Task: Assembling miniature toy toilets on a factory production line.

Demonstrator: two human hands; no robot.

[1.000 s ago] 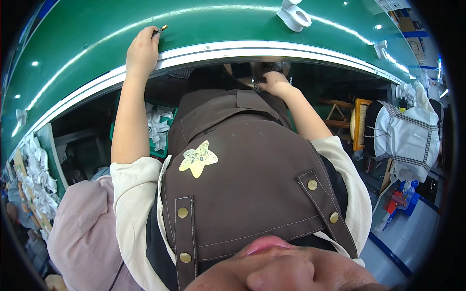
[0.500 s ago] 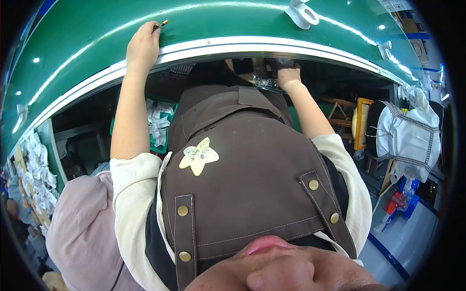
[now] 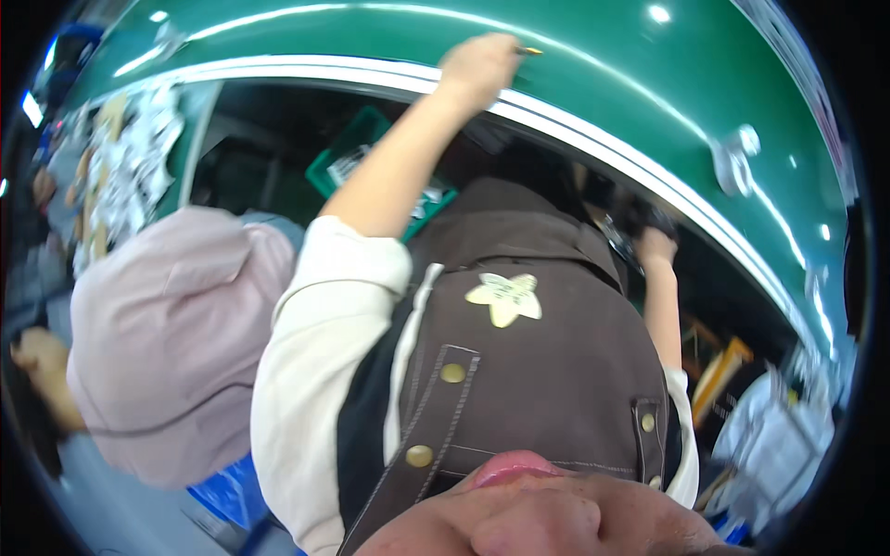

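Gold-tipped tool [image 3: 530, 51] — gripped in left hand [image 3: 482, 70], over counter [image 3: 612, 109] near its edge | step: apparently a reach underneath with right hand [image 3: 656, 242] — cannot make out its grip in shadow | next: likely calls for grasping by feel

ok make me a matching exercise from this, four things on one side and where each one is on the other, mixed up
Things
1. left hand
2. right hand
3. star-shaped patch
4. green bin

Places
A. on the front of the brown apron
B. partly hidden behind the left forearm
C. at the green tabletop, gripping a slim gold-tipped tool
D. in the dark space below the table edge, on the person's right

Pairs: 1-C, 2-D, 3-A, 4-B
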